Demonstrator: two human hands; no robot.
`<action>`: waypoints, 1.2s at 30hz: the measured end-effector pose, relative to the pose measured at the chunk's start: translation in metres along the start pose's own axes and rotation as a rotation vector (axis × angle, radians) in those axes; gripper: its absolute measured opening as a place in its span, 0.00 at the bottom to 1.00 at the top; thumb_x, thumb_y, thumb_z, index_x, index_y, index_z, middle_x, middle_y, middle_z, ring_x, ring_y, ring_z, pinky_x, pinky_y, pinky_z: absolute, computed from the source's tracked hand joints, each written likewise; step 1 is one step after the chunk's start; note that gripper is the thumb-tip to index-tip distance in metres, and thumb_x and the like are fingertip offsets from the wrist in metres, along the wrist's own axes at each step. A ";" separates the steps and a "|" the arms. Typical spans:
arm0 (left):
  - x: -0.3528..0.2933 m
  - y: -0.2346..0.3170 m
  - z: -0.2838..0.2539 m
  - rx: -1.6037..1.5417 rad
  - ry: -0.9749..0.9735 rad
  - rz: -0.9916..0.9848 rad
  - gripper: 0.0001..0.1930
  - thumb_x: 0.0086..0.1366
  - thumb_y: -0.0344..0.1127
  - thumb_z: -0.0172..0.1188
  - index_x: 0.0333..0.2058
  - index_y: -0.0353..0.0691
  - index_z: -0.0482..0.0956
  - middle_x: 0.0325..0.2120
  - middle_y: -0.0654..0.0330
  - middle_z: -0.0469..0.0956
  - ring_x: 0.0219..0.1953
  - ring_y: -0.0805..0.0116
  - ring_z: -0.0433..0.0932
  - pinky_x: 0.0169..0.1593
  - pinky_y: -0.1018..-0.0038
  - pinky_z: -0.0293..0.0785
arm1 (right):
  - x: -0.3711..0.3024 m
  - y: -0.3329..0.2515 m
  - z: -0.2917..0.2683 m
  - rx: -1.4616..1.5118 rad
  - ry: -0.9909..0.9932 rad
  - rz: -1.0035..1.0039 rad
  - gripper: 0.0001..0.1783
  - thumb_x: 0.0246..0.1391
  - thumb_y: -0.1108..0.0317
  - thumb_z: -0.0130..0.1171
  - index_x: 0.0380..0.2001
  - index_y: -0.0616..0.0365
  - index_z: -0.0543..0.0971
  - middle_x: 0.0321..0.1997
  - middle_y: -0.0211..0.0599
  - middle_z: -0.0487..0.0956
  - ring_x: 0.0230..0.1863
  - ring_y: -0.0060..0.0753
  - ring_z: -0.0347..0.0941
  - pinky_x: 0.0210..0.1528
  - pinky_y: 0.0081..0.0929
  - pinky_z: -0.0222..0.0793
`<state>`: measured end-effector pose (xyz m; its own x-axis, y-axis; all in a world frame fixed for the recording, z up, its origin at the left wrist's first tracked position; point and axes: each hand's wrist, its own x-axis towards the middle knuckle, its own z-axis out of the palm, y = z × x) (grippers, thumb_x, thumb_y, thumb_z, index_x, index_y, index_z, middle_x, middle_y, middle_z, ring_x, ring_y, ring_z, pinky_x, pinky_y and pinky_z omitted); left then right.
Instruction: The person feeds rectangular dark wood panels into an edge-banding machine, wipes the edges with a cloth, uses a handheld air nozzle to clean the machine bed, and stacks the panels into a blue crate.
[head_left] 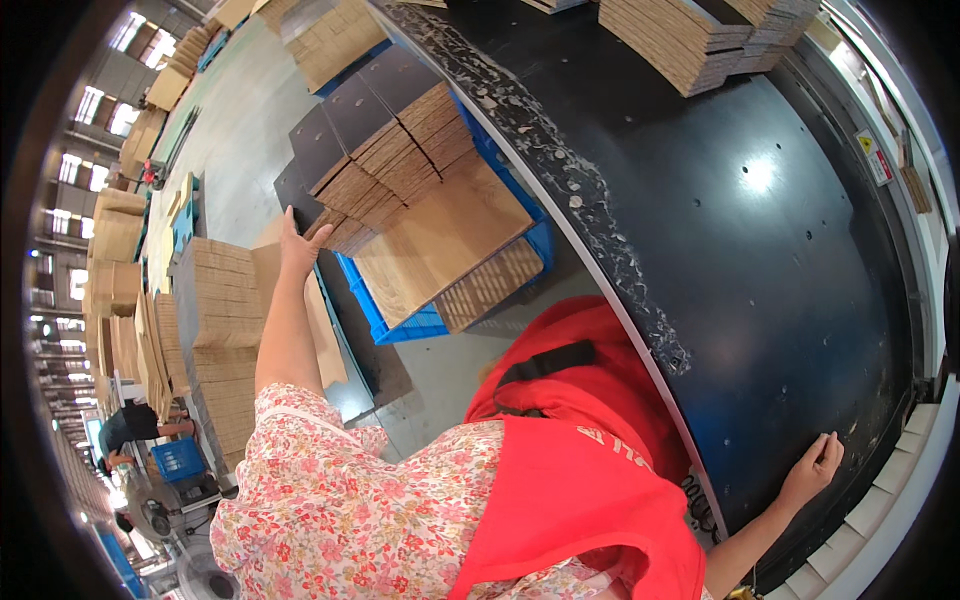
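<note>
My left hand (299,247) is at the near left corner of a stack of dark-faced particleboard panels (365,150). Its thumb and fingers are spread apart, touching or nearly touching the lowest panels' edges. Those panels stand on a wood-grain board (445,232), which lies over a blue plastic pallet (405,328). My right hand (812,470) is at the near right of a black machine table (740,300). Its fingers are curled toward the thumb, and nothing shows in them. My arm reaches along the table's near end.
More cut panels (690,45) are piled on the table's far side. Tall board stacks (225,340) stand to my left, and another (325,45) beyond the pallet. A co-worker (140,430) bends near a blue crate (178,458) at the far left, with a fan (155,512) nearby.
</note>
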<state>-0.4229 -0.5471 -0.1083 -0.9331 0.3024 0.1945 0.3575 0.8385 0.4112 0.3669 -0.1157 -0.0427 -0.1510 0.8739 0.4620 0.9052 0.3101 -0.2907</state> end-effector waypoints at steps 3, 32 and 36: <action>0.011 -0.001 0.003 -0.105 -0.020 -0.057 0.51 0.51 0.51 0.76 0.66 0.32 0.59 0.63 0.40 0.65 0.66 0.47 0.63 0.67 0.60 0.60 | 0.000 -0.002 0.000 0.012 -0.011 0.015 0.14 0.66 0.71 0.55 0.48 0.71 0.78 0.48 0.45 0.78 0.48 0.40 0.75 0.52 0.30 0.71; 0.041 0.315 -0.013 -0.251 0.512 0.845 0.21 0.67 0.42 0.62 0.54 0.38 0.74 0.54 0.49 0.74 0.58 0.51 0.69 0.64 0.59 0.62 | 0.002 -0.040 -0.006 0.135 0.055 0.058 0.09 0.60 0.76 0.56 0.41 0.72 0.78 0.40 0.43 0.77 0.43 0.42 0.74 0.48 0.33 0.70; 0.011 0.422 0.069 -0.659 0.078 0.886 0.26 0.65 0.43 0.64 0.58 0.39 0.71 0.55 0.49 0.70 0.56 0.53 0.72 0.58 0.63 0.70 | 0.007 -0.047 -0.007 0.173 0.082 0.041 0.07 0.59 0.77 0.56 0.38 0.72 0.78 0.37 0.43 0.76 0.40 0.42 0.73 0.46 0.33 0.70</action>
<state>-0.2846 -0.1588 0.0061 -0.3400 0.6274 0.7005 0.8701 -0.0728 0.4875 0.3262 -0.1265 -0.0204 -0.0759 0.8562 0.5110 0.8272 0.3402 -0.4471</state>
